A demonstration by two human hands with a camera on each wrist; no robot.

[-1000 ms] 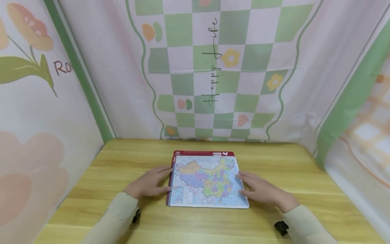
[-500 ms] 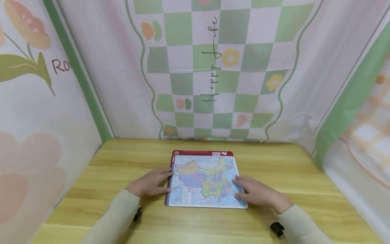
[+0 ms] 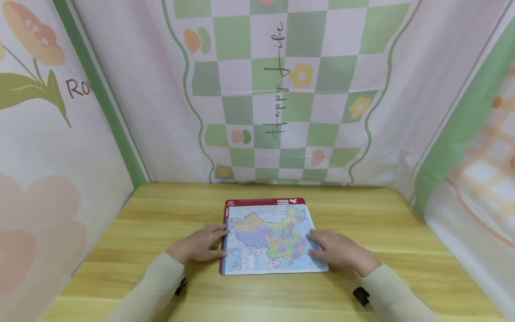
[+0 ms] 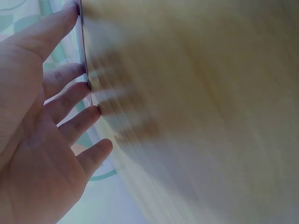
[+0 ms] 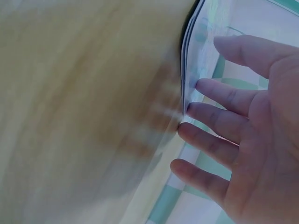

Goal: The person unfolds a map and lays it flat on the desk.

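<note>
A flat, round-cornered map of China (image 3: 269, 239) with a red upper band lies on the wooden table between both hands. In the right wrist view, the map's edge (image 5: 187, 60) shows thin layers stacked together. My left hand (image 3: 200, 243) touches the left edge with its fingertips, fingers fairly straight and spread. That same left hand (image 4: 46, 126) appears palm-on in the left wrist view, fingertips along the thin edge. Over the right margin, my right hand (image 3: 342, 250) rests its fingertips. The right wrist view shows the right hand's fingers (image 5: 219, 119) extended and spread beside the layers.
The wooden table (image 3: 161, 210) reaches back to a green-and-white checked curtain (image 3: 281, 112). A floral curtain (image 3: 48, 147) closes off the left side, and another with a green band (image 3: 450, 147) hangs on the right. Black wrist devices (image 3: 361, 296) sit under the sleeves.
My right hand has slid a little left, its fingertips farther over the map's margin. The map has turned slightly counterclockwise. My left hand stays at the left edge.
</note>
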